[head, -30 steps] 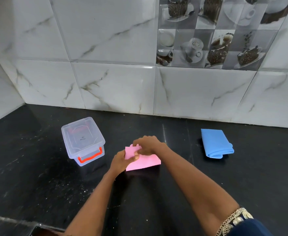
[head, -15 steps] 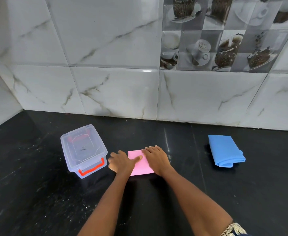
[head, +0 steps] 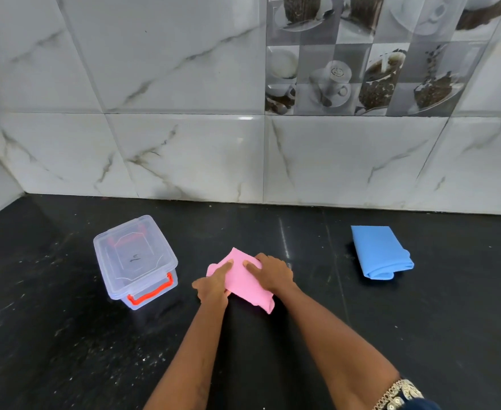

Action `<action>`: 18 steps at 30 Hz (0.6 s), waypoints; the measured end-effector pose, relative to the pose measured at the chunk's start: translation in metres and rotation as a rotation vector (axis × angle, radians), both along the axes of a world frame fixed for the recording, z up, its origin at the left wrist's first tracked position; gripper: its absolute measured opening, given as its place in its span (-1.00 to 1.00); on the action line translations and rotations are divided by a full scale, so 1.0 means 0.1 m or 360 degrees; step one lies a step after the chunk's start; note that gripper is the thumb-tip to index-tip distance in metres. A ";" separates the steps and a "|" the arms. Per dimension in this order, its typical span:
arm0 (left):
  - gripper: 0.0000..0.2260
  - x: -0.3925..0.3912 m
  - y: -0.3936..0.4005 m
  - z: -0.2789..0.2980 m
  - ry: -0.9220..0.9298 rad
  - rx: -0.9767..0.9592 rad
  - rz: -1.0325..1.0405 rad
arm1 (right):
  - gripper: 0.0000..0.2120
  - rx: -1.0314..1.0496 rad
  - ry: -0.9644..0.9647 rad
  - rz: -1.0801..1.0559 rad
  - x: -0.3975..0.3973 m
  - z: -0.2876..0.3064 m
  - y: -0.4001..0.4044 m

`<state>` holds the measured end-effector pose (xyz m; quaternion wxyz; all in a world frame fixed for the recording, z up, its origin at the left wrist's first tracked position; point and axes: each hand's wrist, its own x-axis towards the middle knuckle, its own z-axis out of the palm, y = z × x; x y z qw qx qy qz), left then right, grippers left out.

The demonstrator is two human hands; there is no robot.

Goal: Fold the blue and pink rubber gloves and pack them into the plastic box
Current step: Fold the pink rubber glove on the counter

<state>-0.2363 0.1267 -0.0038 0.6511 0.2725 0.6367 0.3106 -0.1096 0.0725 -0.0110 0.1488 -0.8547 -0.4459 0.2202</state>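
A folded pink rubber glove [head: 245, 279] sits at the middle of the black counter, turned diagonally with one corner pointing toward me. My left hand [head: 213, 287] grips its left edge, thumb on top. My right hand [head: 273, 272] holds its right side, thumb also on top. The clear plastic box [head: 135, 261] with red-orange latches stands just left of my hands, its lid on. Far to the right, a folded blue rubber glove [head: 379, 253] lies by itself on the counter.
The black stone counter [head: 65, 350] runs back to a white marble-tiled wall [head: 184, 158], which also closes off the left corner. A band of coffee-picture tiles [head: 361, 69] is on the wall at the upper right.
A second ago my hands were folding the pink glove over, then they pressed it flat. Now both hands grip it and it has turned diagonally.
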 end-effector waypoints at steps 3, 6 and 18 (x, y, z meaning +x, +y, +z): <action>-0.52 0.19 -0.19 -0.09 -0.0101 0.0128 0.0025 | -0.45 -0.0006 0.0286 -0.0178 0.07 0.00 -0.08; -0.67 0.41 -0.36 -0.09 -0.0070 0.0537 -0.0137 | -0.51 0.0111 0.0628 -0.0301 0.18 -0.02 -0.17; -0.64 1.38 -0.73 0.05 -0.0485 0.0530 -0.0538 | -0.41 0.0790 0.1300 -0.1020 0.97 0.35 -0.90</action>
